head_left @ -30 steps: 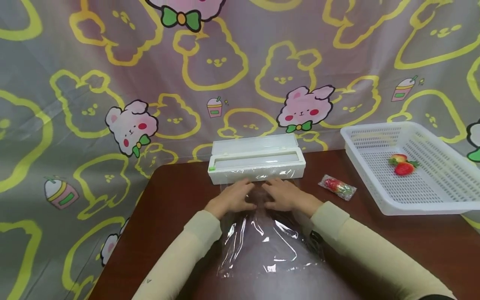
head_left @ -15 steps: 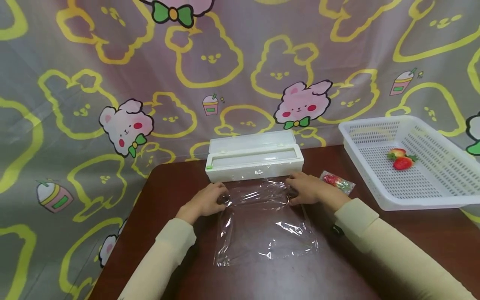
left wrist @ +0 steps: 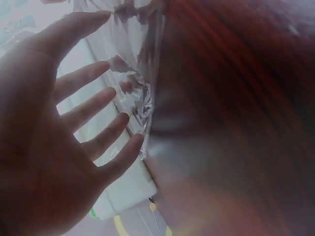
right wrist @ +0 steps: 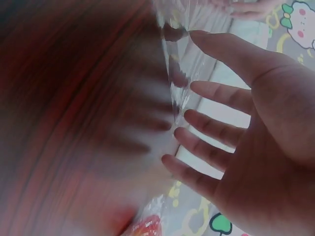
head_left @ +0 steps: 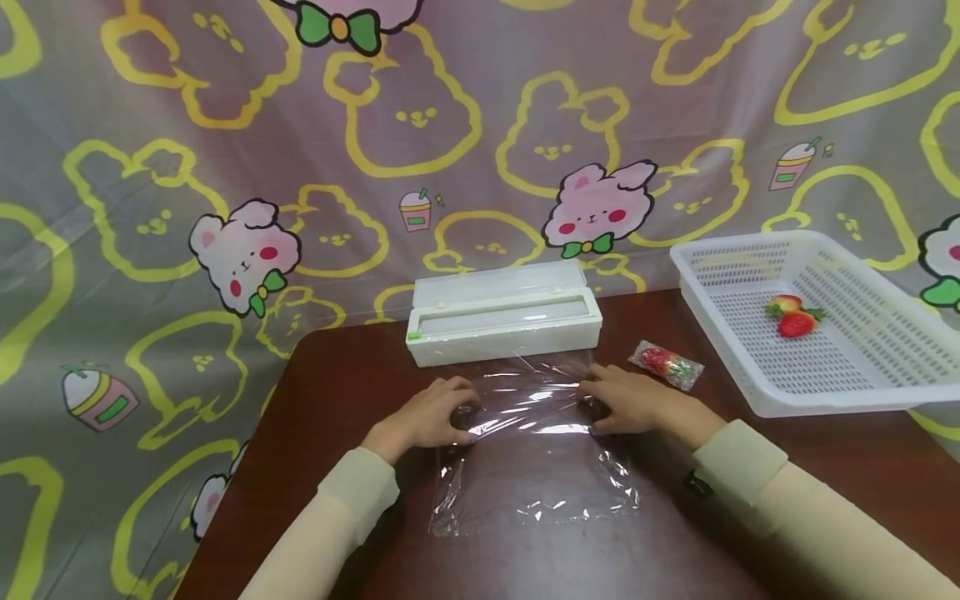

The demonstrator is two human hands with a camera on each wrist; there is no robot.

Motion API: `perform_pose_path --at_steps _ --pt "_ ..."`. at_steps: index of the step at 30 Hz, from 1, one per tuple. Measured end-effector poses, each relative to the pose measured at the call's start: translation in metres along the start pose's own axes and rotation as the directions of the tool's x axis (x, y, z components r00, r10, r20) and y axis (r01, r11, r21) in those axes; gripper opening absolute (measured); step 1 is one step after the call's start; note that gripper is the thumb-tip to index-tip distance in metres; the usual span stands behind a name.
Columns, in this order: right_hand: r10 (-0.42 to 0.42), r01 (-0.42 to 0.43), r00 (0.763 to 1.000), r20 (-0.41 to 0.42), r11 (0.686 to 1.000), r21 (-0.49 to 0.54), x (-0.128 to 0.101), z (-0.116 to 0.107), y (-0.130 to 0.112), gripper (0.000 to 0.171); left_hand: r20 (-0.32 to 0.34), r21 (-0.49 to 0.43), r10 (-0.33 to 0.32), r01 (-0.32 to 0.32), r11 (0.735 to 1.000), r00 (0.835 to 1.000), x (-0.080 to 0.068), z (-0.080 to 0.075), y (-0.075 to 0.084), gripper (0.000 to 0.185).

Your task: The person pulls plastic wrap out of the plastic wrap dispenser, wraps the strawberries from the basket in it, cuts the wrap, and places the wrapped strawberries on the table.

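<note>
- Fingers of the left hand are spread and straight, hovering at the left edge of a clear sheet of plastic cling film; the wrist view shows the tips beside the crinkled film edge, and I cannot tell whether they touch it.
- Right hand sits at the film's right edge, its fingers likewise spread and relaxed, gripping nothing.
- Cling film lies flat on the dark brown wooden tabletop, in the middle, reaching from near the front edge back to a long white plastic cling-film dispenser box.
- That box stands at the tabletop's far edge with its lid tipped open.
- One small strawberry wrapped in clear film lies on the tabletop just right of the right hand, apart from it.
- White perforated plastic basket rests at the right edge of the tabletop, holding two red strawberries side by side.
- Cream sleeves cover both forearms.
</note>
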State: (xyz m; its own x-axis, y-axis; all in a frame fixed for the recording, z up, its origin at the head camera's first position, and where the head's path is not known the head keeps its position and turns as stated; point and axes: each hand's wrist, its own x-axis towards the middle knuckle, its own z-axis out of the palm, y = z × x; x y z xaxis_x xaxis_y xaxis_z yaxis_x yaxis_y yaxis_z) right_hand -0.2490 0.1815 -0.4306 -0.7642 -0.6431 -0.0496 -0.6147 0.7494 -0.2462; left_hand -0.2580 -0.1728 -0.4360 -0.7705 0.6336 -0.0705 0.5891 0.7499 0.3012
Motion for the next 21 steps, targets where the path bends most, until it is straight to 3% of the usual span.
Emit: perform_pose_path --at_steps 12,14,16,18,21 --pt "0.026 -0.025 0.999 0.044 0.999 -0.03 -0.007 -0.014 0.003 0.054 -0.013 -0.013 -0.049 0.049 0.999 0.999 0.001 0.002 -0.007 0.055" --pt "-0.01 0.011 1.0 0.022 0.999 -0.047 -0.014 -0.025 -0.004 0.053 -0.013 -0.02 -0.049 0.049 0.999 0.999 -0.001 0.004 -0.006 0.056" --pt "-0.043 0.042 0.999 -0.029 0.999 -0.031 -0.026 -0.049 -0.016 0.049 -0.008 -0.026 -0.051 0.05 0.998 0.999 -0.003 0.007 -0.006 0.057" --pt "-0.086 0.09 0.987 -0.136 0.996 0.016 -0.041 -0.084 -0.025 0.039 0.001 -0.023 -0.054 0.054 0.998 0.999 -0.008 0.009 -0.006 0.059" --pt "-0.015 0.04 0.944 -0.329 0.997 0.07 -0.064 -0.149 -0.022 0.031 -0.007 -0.022 -0.062 0.062 0.998 0.998 -0.014 0.011 -0.007 0.059"
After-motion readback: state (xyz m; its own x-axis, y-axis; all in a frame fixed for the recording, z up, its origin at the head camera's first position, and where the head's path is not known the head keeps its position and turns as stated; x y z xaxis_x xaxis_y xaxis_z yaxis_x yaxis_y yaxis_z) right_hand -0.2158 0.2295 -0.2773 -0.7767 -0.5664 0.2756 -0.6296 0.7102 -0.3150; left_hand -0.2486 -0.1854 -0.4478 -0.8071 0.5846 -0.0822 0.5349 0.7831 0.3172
